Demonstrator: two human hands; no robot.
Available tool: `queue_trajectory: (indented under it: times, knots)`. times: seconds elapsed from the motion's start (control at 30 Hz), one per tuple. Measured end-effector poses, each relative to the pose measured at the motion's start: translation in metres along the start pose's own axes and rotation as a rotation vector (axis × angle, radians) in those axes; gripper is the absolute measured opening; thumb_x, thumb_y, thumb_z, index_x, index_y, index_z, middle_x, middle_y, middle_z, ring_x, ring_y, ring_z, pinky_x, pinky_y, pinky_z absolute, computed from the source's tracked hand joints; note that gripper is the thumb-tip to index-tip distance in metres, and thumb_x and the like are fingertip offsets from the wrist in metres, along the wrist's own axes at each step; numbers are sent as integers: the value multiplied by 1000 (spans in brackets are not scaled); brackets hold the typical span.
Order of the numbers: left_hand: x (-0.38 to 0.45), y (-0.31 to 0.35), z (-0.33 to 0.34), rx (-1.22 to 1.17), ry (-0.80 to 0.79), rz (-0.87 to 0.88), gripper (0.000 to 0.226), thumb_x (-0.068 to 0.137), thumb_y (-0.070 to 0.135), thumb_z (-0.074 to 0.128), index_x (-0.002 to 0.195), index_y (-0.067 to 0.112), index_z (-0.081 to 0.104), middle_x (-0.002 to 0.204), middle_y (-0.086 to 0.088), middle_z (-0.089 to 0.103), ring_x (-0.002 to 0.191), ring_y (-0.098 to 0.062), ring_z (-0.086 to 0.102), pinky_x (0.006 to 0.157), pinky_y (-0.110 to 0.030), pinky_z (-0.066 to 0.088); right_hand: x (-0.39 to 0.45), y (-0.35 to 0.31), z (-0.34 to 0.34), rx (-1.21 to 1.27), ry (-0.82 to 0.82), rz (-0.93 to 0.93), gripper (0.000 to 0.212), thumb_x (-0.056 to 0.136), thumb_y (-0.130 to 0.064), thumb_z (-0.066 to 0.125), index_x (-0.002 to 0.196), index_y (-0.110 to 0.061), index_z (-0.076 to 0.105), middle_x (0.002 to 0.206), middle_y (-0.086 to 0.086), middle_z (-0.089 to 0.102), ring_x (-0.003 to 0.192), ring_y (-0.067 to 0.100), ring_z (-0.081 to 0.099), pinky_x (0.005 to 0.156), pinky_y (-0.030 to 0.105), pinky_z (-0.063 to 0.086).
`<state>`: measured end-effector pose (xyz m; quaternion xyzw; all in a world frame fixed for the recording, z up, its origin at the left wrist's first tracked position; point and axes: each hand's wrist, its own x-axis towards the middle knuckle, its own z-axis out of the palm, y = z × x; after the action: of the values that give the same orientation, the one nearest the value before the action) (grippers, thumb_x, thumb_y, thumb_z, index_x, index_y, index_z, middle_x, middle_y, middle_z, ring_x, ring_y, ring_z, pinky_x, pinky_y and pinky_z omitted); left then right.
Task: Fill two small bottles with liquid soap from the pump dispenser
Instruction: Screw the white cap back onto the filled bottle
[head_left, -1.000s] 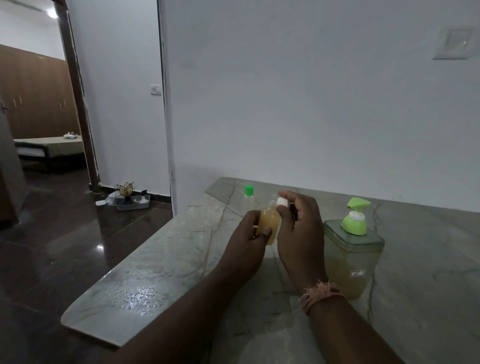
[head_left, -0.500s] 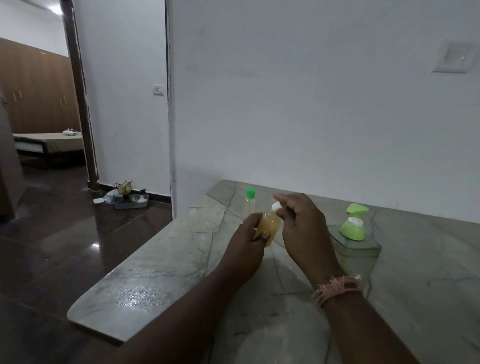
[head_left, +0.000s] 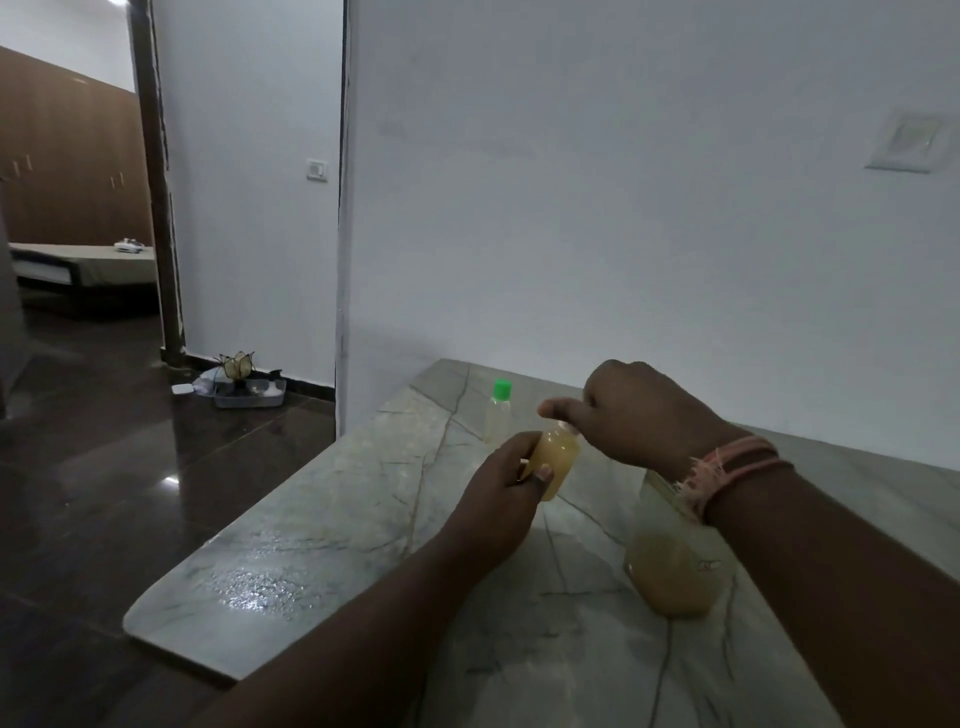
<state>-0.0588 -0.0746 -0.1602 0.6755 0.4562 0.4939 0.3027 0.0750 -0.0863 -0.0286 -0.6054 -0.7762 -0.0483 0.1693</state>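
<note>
My left hand (head_left: 506, 480) grips a small bottle (head_left: 557, 457) full of yellowish soap, tilted a little and held above the marble counter (head_left: 322, 540). My right hand (head_left: 631, 410) is curled over the bottle's top, its fingers pinching at the cap, which is hidden under them. A second small bottle with a green cap (head_left: 500, 408) stands upright behind, near the wall. The square soap dispenser (head_left: 670, 571) with yellowish soap sits at the right; my right wrist covers its green pump.
The counter's rounded left end (head_left: 150, 618) drops off to a dark glossy floor. A white wall runs along the back of the counter. A tray of small items (head_left: 244, 389) lies on the floor by a doorway at the left.
My right hand has risen and turned over the bottle's top, and its wrist now hides the green pump. The left hand keeps holding the bottle in about the same place.
</note>
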Motion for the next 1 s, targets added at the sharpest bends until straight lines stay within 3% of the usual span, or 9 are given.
queue_trajectory:
  times: [0.13,0.23,0.3,0.4,0.53,0.63,0.73,0.87,1.0]
  knots:
    - [1,0,0,-39,7,26,39,105,30,47,143,20,47,137,-4,56,121,-20,54,99,-36,48,2,-12,-24,-57,-27,94,63,89,-69,46,62,-15,63,60,4,66,54,17,63,69,34,57]
    - [1,1,-2,-66,3,23,41,105,30,46,145,19,45,140,-3,54,123,-22,53,103,-40,47,8,-15,-40,-57,-156,6,31,93,-43,64,100,-13,67,81,4,70,65,17,69,61,30,57]
    - [1,1,-2,-99,0,20,43,105,32,46,147,20,43,143,-4,52,125,-22,52,106,-42,46,10,-15,-38,-16,-282,-89,29,92,-26,68,120,-19,63,97,-1,69,72,12,71,65,27,58]
    - [0,-1,0,-137,-17,23,43,105,34,45,146,20,43,142,-5,52,125,-23,52,108,-47,46,13,-11,-29,44,-288,-123,18,94,-22,66,109,-13,70,86,1,72,65,13,72,62,26,59]
    - [-1,0,-2,-220,-20,31,54,96,47,45,142,18,46,134,-6,56,120,-26,57,104,-50,50,17,-10,-30,72,-272,46,59,93,-58,52,84,-3,71,64,9,72,46,19,61,46,25,48]
    - [0,1,-2,-313,-38,40,32,105,37,43,134,24,47,126,-3,57,115,-26,60,102,-49,52,21,-11,-30,30,-318,-11,39,94,-45,59,107,-8,60,82,9,73,55,19,67,48,26,51]
    - [1,1,-2,-368,-49,51,27,107,27,39,133,24,45,128,-10,57,112,-28,62,98,-47,55,23,-14,-31,69,-331,-90,22,94,-23,66,109,-8,63,83,9,71,55,16,66,48,24,52]
    - [0,2,-1,-399,-63,36,26,108,26,38,133,23,44,130,-15,57,110,-28,65,95,-45,58,24,-18,-32,-62,-346,-88,22,94,-34,65,100,-13,63,66,5,67,43,14,57,39,21,43]
    - [-1,4,-2,-514,-81,29,21,108,26,39,126,23,50,115,-11,65,101,-25,68,88,-40,60,21,-20,-32,-86,-389,-98,26,99,-42,54,102,-17,56,73,6,66,50,15,56,43,22,44]
